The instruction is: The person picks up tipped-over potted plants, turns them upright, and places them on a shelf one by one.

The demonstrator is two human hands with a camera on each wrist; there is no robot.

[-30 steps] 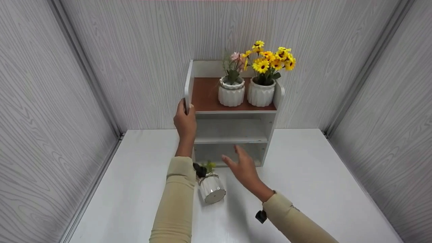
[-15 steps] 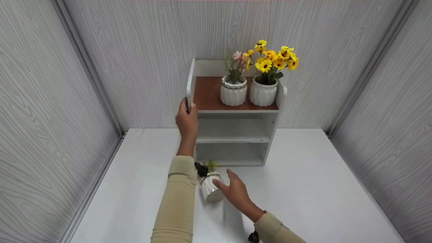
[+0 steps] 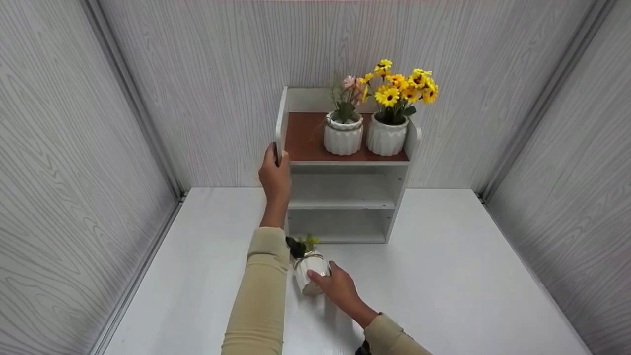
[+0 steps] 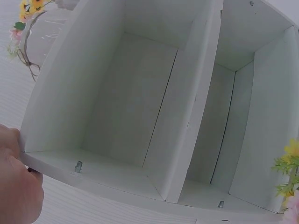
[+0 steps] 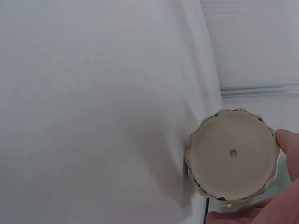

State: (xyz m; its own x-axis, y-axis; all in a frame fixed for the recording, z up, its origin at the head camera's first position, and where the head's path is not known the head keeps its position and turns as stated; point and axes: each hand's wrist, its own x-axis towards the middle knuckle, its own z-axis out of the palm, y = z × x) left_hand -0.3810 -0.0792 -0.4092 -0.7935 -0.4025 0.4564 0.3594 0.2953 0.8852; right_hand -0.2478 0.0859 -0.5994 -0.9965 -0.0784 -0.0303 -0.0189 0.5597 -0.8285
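Note:
My left hand (image 3: 276,178) grips the front edge of the left side panel of a small white shelf (image 3: 342,204) with a brown top. In the left wrist view that hand's curled fingers (image 4: 21,191) lie at the shelf's corner. A white fluted flowerpot (image 3: 310,264) with yellow-green sprigs lies tipped over on the table before the shelf, its base towards me. My right hand (image 3: 340,288) holds this pot near its base, thumb on one side and fingers on the other. The right wrist view shows the pot's round base (image 5: 233,158) between thumb and fingers. My left sleeve partly hides the plant.
Two white pots stand upright on the shelf's top: one with pink flowers (image 3: 343,135), one with yellow flowers (image 3: 387,135). Below are two compartments. The white table (image 3: 458,276) is bounded by grey wood-grain walls (image 3: 236,98) at the back and sides.
My right hand has come down and left from in front of the lower compartment to the tipped flowerpot and taken hold of it. The left hand keeps its grip on the shelf.

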